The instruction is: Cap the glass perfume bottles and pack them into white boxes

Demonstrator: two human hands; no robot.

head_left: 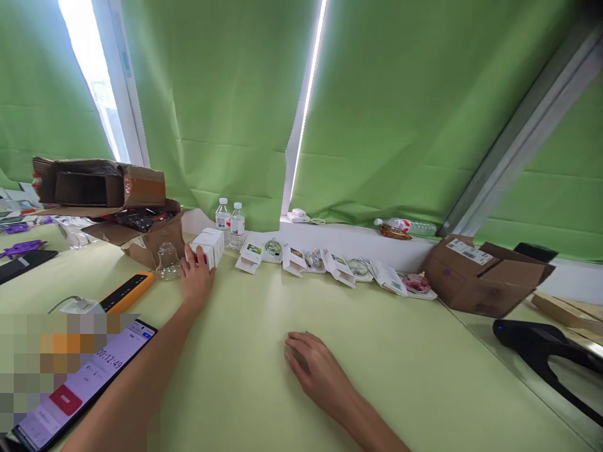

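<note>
My left hand (pixel 196 279) reaches to the back left of the table, its fingers curled against the front of a white box (pixel 210 240) in a small group of white boxes. A bit of red shows by the fingertips; what it is I cannot make out. Just left of that hand stands a clear plastic dome-shaped piece (pixel 168 258). My right hand (pixel 318 367) rests on the table (pixel 245 351), fingers loosely bent, a gap between thumb and fingers, nothing held. Beyond it lie opened white cartons (pixel 249 257), each beside a clear round pack (pixel 360 269) with coloured contents.
Two water bottles (pixel 237 226) stand behind the white boxes. Cardboard boxes are at left (pixel 146 232) and right (pixel 480 276). A phone (pixel 89 383) running a timer and an orange-edged power strip (pixel 127 292) lie near my left arm. A black stand (pixel 532 339) is at right.
</note>
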